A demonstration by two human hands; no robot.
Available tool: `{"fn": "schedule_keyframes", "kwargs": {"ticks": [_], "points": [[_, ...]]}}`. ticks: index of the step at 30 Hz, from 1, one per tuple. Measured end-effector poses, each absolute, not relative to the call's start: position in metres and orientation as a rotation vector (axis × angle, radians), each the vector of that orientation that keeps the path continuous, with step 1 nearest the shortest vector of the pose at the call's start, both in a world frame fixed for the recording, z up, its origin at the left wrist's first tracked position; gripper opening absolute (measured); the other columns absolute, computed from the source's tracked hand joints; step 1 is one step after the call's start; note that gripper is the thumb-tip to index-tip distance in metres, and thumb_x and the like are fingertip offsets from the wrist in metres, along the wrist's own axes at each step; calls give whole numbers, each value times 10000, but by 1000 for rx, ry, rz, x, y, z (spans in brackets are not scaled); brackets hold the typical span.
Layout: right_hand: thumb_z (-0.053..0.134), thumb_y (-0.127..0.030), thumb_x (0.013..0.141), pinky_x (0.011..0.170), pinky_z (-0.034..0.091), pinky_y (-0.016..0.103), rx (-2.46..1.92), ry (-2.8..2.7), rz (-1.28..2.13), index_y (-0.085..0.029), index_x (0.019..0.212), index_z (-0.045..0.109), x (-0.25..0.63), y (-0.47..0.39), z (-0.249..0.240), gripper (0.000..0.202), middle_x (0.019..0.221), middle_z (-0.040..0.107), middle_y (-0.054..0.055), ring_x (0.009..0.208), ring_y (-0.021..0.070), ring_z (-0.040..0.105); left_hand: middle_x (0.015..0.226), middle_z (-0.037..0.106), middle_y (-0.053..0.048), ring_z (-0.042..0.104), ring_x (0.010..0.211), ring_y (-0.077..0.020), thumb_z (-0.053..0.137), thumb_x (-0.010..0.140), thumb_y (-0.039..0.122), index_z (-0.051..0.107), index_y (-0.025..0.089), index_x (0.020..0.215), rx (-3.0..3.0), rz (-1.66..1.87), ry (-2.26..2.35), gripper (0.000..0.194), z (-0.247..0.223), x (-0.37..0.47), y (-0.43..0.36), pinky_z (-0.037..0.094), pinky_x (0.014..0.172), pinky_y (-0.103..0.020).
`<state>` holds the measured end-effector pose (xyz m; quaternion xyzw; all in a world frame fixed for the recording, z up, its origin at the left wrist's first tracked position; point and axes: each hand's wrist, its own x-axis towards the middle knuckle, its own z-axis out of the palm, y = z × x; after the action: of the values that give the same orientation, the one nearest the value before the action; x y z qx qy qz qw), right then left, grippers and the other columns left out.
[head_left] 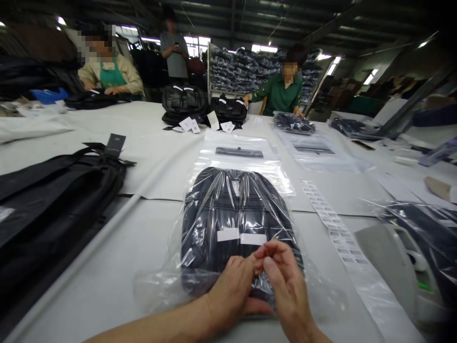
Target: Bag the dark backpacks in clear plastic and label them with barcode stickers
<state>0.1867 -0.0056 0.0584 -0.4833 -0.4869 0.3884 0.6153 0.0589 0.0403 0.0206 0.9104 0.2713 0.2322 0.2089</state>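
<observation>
On a white worktable (117, 247) in a busy workshop, a dark bag (232, 214) lay sealed in clear plastic. My left hand (232, 286) and right hand (285, 281) met over its near end, fingertips pinched together there.

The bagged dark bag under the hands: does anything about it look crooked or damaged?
Nothing stands out. The dark bag lies flat and straight inside its clear plastic bag, with two white labels level side by side. The left hand and right hand meet at its near end, fingertips pinched together.
</observation>
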Motion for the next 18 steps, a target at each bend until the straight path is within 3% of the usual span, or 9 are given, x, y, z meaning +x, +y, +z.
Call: {"fn": "schedule_keyframes", "kwargs": {"ticks": [3, 5, 8, 11, 15, 18], "points": [[390, -393, 901, 730, 479, 300, -945, -1282, 653, -221, 1092, 439, 175, -3, 39, 261, 954, 513, 62, 838, 166, 534, 1013, 568, -75, 521, 905, -222, 593, 795, 279, 412, 169, 1144, 2363, 666, 793, 408, 24, 55, 40, 420, 781, -356], [378, -432, 891, 743, 469, 336, -851, -1390, 489, -204, 1094, 437, 172, 2, 30, 311, 965, 483, 77, 866, 191, 516, 982, 556, -61, 504, 894, -209, 583, 771, 228, 449, 172, 1054, 2274, 661, 774, 318, 28, 53, 40, 411, 791, -346], [410, -467, 863, 761, 457, 386, -734, -1590, 253, -187, 1020, 444, 172, 7, 28, 323, 889, 478, 70, 875, 224, 515, 1031, 558, -52, 505, 932, -209, 633, 704, 197, 464, 192, 960, 2074, 695, 747, 307, 34, 52, 42, 391, 860, -362], [445, -451, 860, 670, 464, 336, -690, -1728, 119, -185, 958, 435, 174, 7, 31, 284, 782, 473, 37, 752, 191, 515, 1141, 549, -60, 510, 1035, -195, 584, 734, 152, 446, 202, 930, 1721, 843, 729, 244, 34, 54, 48, 380, 922, -341], [555, -312, 824, 664, 468, 306, -846, -1889, 208, -189, 957, 430, 177, 9, 27, 220, 835, 513, 49, 782, 183, 524, 1103, 571, -66, 532, 1013, -173, 543, 666, 43, 458, 190, 846, 1393, 990, 745, 248, 26, 58, 56, 396, 903, -308], [601, -398, 802, 658, 468, 287, -1039, -1922, 384, -203, 912, 436, 177, 16, 19, 278, 845, 506, 36, 769, 172, 521, 1051, 594, -68, 569, 935, -159, 535, 622, 33, 445, 185, 799, 1076, 1073, 737, 250, 23, 62, 61, 427, 839, -292]]}}
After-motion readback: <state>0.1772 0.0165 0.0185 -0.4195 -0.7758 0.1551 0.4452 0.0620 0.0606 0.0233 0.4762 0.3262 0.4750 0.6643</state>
